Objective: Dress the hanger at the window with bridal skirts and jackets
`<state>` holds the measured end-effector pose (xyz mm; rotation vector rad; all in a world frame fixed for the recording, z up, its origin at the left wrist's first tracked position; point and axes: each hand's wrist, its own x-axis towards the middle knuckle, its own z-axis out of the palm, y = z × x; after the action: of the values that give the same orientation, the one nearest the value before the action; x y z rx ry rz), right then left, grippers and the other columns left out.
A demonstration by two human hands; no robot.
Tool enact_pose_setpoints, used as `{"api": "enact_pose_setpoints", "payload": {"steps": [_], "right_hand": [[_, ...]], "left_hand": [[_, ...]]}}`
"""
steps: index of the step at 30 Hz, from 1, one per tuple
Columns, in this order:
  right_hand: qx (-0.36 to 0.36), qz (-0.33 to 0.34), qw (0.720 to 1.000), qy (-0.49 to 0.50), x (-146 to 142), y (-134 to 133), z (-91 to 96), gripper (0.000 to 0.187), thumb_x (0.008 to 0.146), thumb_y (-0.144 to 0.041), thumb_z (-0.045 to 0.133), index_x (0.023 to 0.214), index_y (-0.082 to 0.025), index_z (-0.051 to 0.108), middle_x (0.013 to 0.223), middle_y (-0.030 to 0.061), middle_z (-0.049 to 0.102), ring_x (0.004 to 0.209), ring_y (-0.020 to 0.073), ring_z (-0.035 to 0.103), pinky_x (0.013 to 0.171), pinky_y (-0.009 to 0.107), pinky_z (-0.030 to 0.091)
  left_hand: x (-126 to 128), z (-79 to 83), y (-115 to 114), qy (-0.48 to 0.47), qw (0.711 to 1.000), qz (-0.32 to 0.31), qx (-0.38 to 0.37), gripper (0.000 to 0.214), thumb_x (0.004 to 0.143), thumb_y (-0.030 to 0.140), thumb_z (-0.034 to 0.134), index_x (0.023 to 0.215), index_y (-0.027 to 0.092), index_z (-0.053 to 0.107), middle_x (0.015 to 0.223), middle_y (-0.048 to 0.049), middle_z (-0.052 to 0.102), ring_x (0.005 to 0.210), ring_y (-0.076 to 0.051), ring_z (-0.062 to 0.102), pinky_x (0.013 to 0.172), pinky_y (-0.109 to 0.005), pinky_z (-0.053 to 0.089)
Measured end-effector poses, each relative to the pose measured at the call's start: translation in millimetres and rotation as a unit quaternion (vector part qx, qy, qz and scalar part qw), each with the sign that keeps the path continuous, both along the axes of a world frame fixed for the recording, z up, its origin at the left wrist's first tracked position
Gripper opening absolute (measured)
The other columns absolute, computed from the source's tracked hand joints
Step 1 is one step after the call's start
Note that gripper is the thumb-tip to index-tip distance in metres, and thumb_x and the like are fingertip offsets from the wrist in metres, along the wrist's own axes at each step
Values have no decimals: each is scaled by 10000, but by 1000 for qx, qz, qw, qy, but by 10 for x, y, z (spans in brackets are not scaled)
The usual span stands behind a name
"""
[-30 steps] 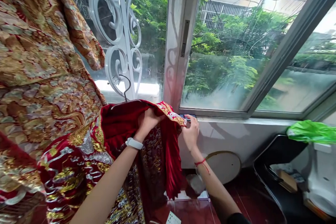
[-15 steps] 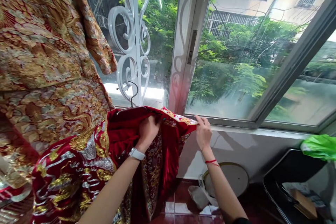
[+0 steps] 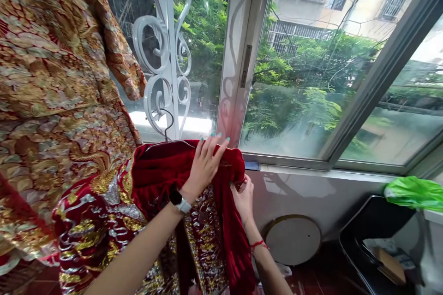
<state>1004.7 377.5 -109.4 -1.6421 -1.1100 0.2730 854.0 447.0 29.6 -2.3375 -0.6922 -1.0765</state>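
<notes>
Red garment (image 3: 155, 177) found hung at the hanger (image 3: 166, 134), in front of the window, its top edge reaching toward the sill (image 3: 304, 171); what the hook is caught on, if anything, cannot be told.

Change over the last half second: the embroidered strip, which was drawn out to the right with its patterned face up, is no longer seen along the top edge; plain red cloth is shown there instead, and the right end is bent down in a rounded corner, short of the sill's left part; a flat blue item (image 3: 252, 166) is now plainly seen on the sill, beside that corner.

Left hand (image 3: 204, 168): grip on the edge given up; fingers spread, laid across the cloth with the tips at the top edge; thumb not made out. Right hand (image 3: 243, 192): lowered from the strip's far end; cloth of the corner is pinched narrowly between thumb and fingers.

Judged meaning: tension along the strip has been released and the inner side brought into reach; work appears to be shifted to the right corner, the edge being steadied by the left; whether any fastening is held there cannot be told.
</notes>
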Motion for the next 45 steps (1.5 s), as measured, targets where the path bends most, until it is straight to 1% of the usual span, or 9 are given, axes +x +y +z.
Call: {"api": "enact_pose_setpoints", "payload": {"steps": [3, 8, 16, 20, 25, 33, 40, 42, 45], "right_hand": [[2, -132, 989, 70, -124, 51, 49, 400, 897, -391, 385, 1274, -259, 402, 1275, 174, 455, 1165, 337, 491, 964, 478, 398], [-1, -143, 982, 122, -323, 204, 70, 414, 858, -394, 463, 1227, -208, 437, 1210, 183, 533, 1066, 300, 557, 891, 407, 454], [38, -117, 991, 44, -88, 376, 89, 345, 858, -249, 387, 1096, -199, 631, 1078, 89, 680, 959, 237, 617, 812, 320, 465], [17, -145, 989, -8, 148, 238, -147, 406, 796, -203, 406, 1114, -181, 657, 1197, 148, 636, 1055, 286, 580, 854, 371, 453], [-38, -89, 995, -37, 338, 78, -482, 345, 734, -183, 423, 860, -191, 744, 798, 72, 736, 716, 234, 659, 644, 304, 503], [-40, -123, 981, -147, 984, -699, -193, 377, 838, -175, 392, 1002, -210, 730, 1017, 103, 732, 898, 240, 680, 805, 352, 516], [112, -39, 954, -274, -439, -1522, -999, 283, 862, -163, 501, 1063, -245, 684, 876, 82, 725, 783, 228, 710, 674, 299, 574], [121, -30, 962, -241, -816, -1396, -961, 245, 843, -140, 517, 992, -254, 676, 842, 59, 715, 726, 209, 701, 642, 283, 575], [116, -67, 972, -192, -1048, -1016, -481, 356, 788, -174, 588, 1140, -220, 604, 1044, 105, 683, 928, 262, 675, 758, 359, 579]], "left_hand": [[-30, 419, 128, 126, 990, 12, -66, 550, 800, 69, 519, 1345, 142, 499, 1237, -170, 617, 1212, -329, 522, 1040, -483, 363], [-11, 690, 320, 232, 963, 30, -137, 284, 743, 23, 494, 899, 163, 685, 902, -129, 707, 895, -276, 647, 749, -359, 460], [-65, 657, 457, 267, 948, 15, -170, 358, 731, 40, 525, 998, 197, 706, 926, -112, 734, 869, -267, 669, 686, -331, 437], [-115, 622, 371, 266, 948, 2, -177, 393, 755, 36, 484, 1018, 210, 718, 967, -100, 746, 923, -262, 670, 712, -328, 442], [-135, 596, 354, 256, 950, -7, -180, 408, 760, 40, 485, 1047, 223, 711, 996, -80, 750, 953, -254, 667, 718, -321, 445], [-62, 586, 411, 237, 954, 2, -181, 376, 770, 8, 463, 1018, 184, 683, 941, -115, 729, 923, -271, 653, 666, -322, 428], [25, 616, 276, 211, 956, -81, -185, 407, 757, -8, 442, 1013, 221, 660, 951, -51, 716, 847, -193, 643, 658, -279, 408], [17, 629, 234, 196, 957, -103, -188, 418, 751, -11, 430, 1022, 217, 653, 943, -52, 711, 820, -184, 637, 657, -278, 404], [-1, 660, 192, 189, 956, -102, -199, 423, 750, -4, 421, 1044, 209, 638, 962, -63, 708, 826, -192, 639, 663, -287, 407]]}}
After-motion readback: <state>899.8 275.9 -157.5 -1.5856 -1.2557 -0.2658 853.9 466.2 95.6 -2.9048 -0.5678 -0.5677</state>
